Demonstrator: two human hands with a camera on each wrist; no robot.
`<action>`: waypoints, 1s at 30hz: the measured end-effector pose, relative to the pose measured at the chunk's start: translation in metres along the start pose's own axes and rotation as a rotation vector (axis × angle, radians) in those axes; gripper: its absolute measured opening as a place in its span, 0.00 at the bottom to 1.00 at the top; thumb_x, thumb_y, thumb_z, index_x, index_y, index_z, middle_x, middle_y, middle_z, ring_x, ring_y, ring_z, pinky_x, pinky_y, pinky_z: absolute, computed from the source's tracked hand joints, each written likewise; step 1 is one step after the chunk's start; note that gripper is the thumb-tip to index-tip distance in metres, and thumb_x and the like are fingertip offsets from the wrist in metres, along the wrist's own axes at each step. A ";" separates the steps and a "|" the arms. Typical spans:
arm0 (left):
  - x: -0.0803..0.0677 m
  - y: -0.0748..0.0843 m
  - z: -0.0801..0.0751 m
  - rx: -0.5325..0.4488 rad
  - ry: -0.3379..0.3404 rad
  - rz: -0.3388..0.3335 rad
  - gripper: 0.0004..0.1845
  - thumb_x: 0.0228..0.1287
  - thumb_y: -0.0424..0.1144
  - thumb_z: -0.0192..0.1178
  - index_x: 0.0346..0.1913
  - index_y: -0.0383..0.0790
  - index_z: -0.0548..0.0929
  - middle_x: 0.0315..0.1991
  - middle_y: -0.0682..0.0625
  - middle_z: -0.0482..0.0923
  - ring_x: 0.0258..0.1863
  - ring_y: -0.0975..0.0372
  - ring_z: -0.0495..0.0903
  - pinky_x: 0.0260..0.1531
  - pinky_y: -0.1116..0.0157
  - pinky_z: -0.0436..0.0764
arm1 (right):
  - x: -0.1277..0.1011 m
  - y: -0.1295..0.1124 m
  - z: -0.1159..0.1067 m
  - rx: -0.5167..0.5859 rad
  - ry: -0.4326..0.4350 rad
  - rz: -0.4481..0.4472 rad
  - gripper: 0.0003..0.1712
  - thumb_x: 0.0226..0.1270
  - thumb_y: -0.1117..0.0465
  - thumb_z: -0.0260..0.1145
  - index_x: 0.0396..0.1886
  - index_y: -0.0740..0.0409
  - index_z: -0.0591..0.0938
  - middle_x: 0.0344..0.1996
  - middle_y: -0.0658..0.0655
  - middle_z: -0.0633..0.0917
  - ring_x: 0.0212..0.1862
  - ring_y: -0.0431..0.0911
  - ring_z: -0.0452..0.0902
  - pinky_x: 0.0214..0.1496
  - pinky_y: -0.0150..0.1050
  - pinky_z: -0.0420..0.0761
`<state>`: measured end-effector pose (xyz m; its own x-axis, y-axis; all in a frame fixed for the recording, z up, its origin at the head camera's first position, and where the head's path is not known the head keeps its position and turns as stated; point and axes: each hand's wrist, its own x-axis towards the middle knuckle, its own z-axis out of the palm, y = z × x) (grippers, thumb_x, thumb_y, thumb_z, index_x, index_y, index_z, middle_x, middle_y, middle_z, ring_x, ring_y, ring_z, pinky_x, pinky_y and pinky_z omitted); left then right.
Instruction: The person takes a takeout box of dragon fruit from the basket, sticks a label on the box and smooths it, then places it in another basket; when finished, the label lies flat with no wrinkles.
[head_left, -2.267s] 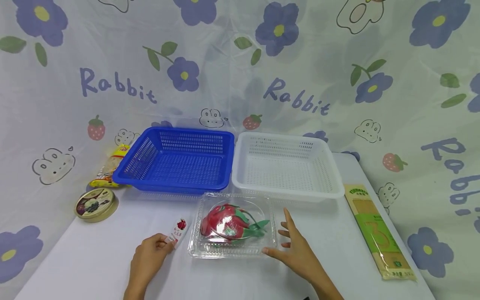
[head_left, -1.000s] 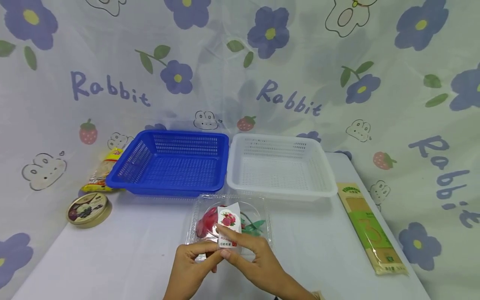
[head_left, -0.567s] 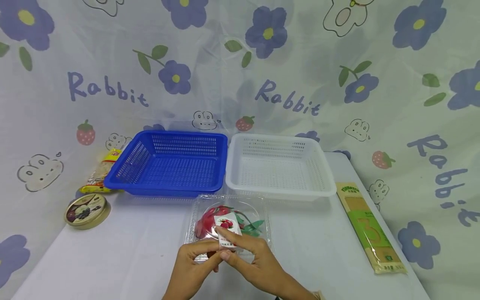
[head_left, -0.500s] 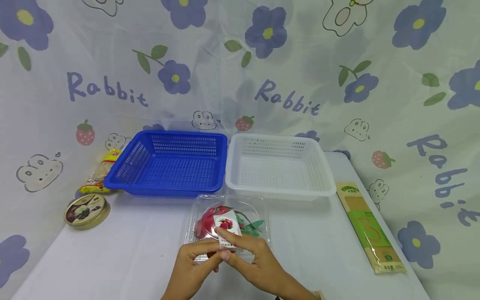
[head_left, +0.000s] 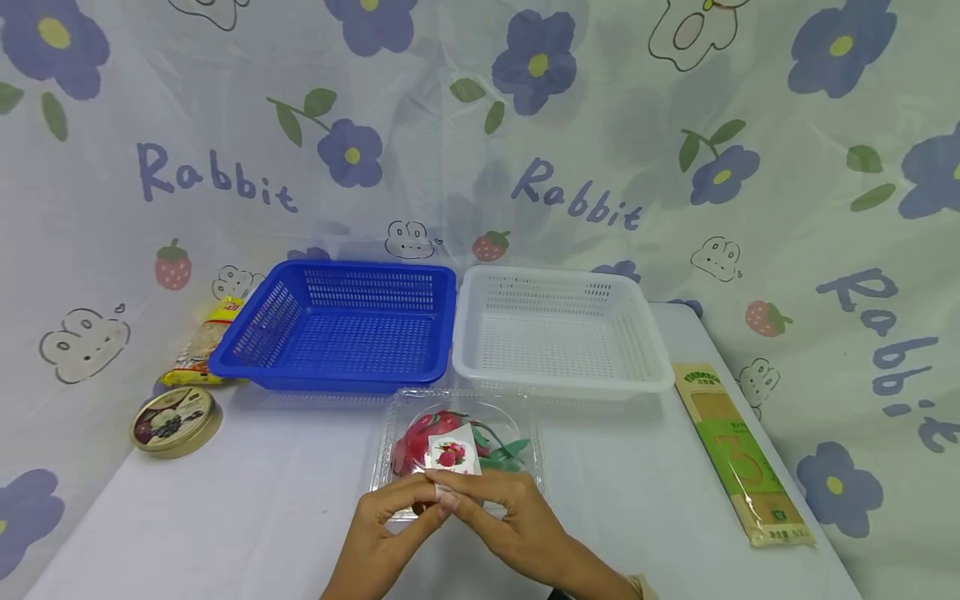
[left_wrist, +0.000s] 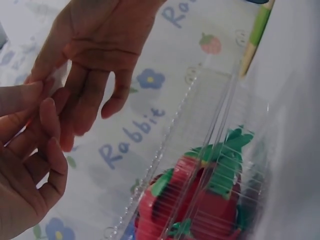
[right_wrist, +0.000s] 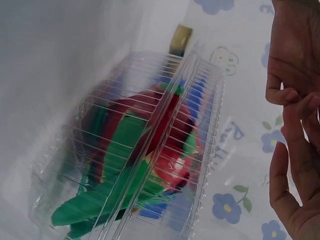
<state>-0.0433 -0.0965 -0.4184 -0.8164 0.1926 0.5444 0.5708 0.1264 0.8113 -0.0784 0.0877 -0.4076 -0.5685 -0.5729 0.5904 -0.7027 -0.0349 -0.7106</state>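
Observation:
Fingertips meet over the front of the clear plastic clamshell box [head_left: 536, 417] in the head view. Between them, my left hand [head_left: 375, 533] and right hand [head_left: 521, 525] pinch a small white paper label [head_left: 453, 452]. A red dragon fruit picture shows on its upper part, while fingers cover the lower part. Inside the lidded box lies a red toy dragon fruit [head_left: 416, 446] with green leaves, partly hidden behind the label. Both wrist views show the box [right_wrist: 65, 145] from the side, with the red and green dragon fruit [left_wrist: 200, 205] behind its ribbed wall.
Behind the box stand a blue basket [head_left: 337, 383] and a white basket [head_left: 570, 383], side by side. A round gold tin [head_left: 174, 421] and a yellow food bag [head_left: 202, 346] are at the left. Along the right edge lies a green noodle packet [head_left: 738, 454].
My left hand has brought the label from the left of the box to its front, where the right hand joined it. Lately the label has tilted and the fingers cover more of its lower part.

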 end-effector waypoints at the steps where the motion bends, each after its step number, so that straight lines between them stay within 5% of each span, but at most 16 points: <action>1: 0.000 -0.001 -0.001 -0.004 -0.002 0.005 0.16 0.61 0.20 0.62 0.43 0.42 0.88 0.36 0.52 0.85 0.33 0.66 0.79 0.32 0.69 0.79 | 0.001 0.000 0.000 0.010 -0.005 0.010 0.19 0.73 0.72 0.56 0.62 0.68 0.79 0.53 0.59 0.86 0.52 0.44 0.85 0.50 0.37 0.85; 4: -0.003 -0.002 -0.003 0.008 0.000 -0.027 0.16 0.60 0.21 0.63 0.42 0.45 0.89 0.36 0.54 0.85 0.33 0.67 0.79 0.32 0.69 0.78 | 0.002 -0.001 -0.001 0.070 0.007 0.093 0.17 0.74 0.72 0.55 0.59 0.68 0.81 0.50 0.61 0.87 0.43 0.42 0.88 0.45 0.36 0.86; 7: -0.006 -0.004 -0.007 0.016 0.014 -0.071 0.14 0.61 0.22 0.63 0.40 0.46 0.88 0.35 0.54 0.83 0.30 0.66 0.76 0.29 0.68 0.76 | 0.004 -0.003 -0.006 0.134 0.044 0.207 0.17 0.76 0.70 0.54 0.58 0.67 0.82 0.47 0.63 0.88 0.28 0.37 0.86 0.29 0.34 0.85; 10: -0.013 -0.007 -0.014 0.018 0.043 -0.128 0.13 0.61 0.23 0.63 0.38 0.46 0.87 0.35 0.54 0.81 0.30 0.66 0.74 0.28 0.67 0.74 | 0.009 -0.005 -0.017 0.192 0.084 0.301 0.18 0.77 0.68 0.53 0.60 0.65 0.81 0.33 0.65 0.89 0.16 0.39 0.81 0.19 0.36 0.81; 14: -0.023 -0.015 -0.030 0.028 0.171 -0.177 0.13 0.59 0.18 0.61 0.36 0.41 0.87 0.34 0.55 0.80 0.30 0.67 0.74 0.29 0.69 0.73 | 0.019 0.000 -0.035 0.165 0.137 0.327 0.18 0.78 0.66 0.53 0.60 0.62 0.81 0.14 0.59 0.83 0.07 0.40 0.70 0.10 0.34 0.73; 17: -0.030 -0.021 -0.047 0.010 0.361 -0.282 0.12 0.59 0.16 0.59 0.35 0.34 0.86 0.32 0.55 0.81 0.29 0.67 0.75 0.28 0.70 0.73 | 0.025 0.014 -0.046 -0.064 0.176 0.181 0.16 0.75 0.67 0.58 0.58 0.63 0.83 0.08 0.52 0.75 0.09 0.35 0.62 0.09 0.26 0.63; 20: -0.034 -0.030 -0.065 -0.047 0.556 -0.511 0.08 0.64 0.23 0.61 0.34 0.37 0.87 0.28 0.56 0.82 0.25 0.68 0.74 0.26 0.71 0.72 | 0.029 0.033 -0.052 -0.442 0.201 -0.022 0.16 0.73 0.62 0.63 0.55 0.62 0.84 0.08 0.46 0.67 0.13 0.30 0.55 0.15 0.21 0.55; 22: -0.035 -0.038 -0.076 -0.072 0.623 -0.680 0.05 0.66 0.31 0.64 0.34 0.43 0.88 0.26 0.58 0.82 0.22 0.67 0.71 0.25 0.71 0.70 | 0.030 0.045 -0.053 -0.669 0.184 -0.129 0.18 0.73 0.55 0.63 0.54 0.61 0.85 0.08 0.45 0.64 0.16 0.30 0.50 0.18 0.21 0.52; 25: -0.037 -0.050 -0.088 -0.088 0.590 -0.870 0.03 0.66 0.42 0.66 0.34 0.52 0.89 0.26 0.60 0.82 0.22 0.67 0.70 0.27 0.71 0.71 | 0.028 0.059 -0.050 -0.882 0.121 -0.210 0.23 0.72 0.47 0.62 0.56 0.56 0.85 0.09 0.44 0.66 0.16 0.31 0.49 0.20 0.20 0.49; 30: -0.038 -0.067 -0.092 -0.030 0.457 -0.987 0.07 0.66 0.49 0.66 0.37 0.51 0.89 0.28 0.61 0.81 0.24 0.67 0.70 0.28 0.71 0.73 | 0.023 0.071 -0.043 -1.054 0.047 -0.230 0.28 0.56 0.44 0.74 0.54 0.51 0.87 0.12 0.45 0.69 0.15 0.33 0.51 0.20 0.21 0.49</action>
<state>-0.0583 -0.2024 -0.4740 -0.8726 -0.3624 -0.3276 -0.3521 0.0019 0.9359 -0.1593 0.1072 -0.4281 -0.3759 -0.6100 0.6976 -0.7963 0.5976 0.0934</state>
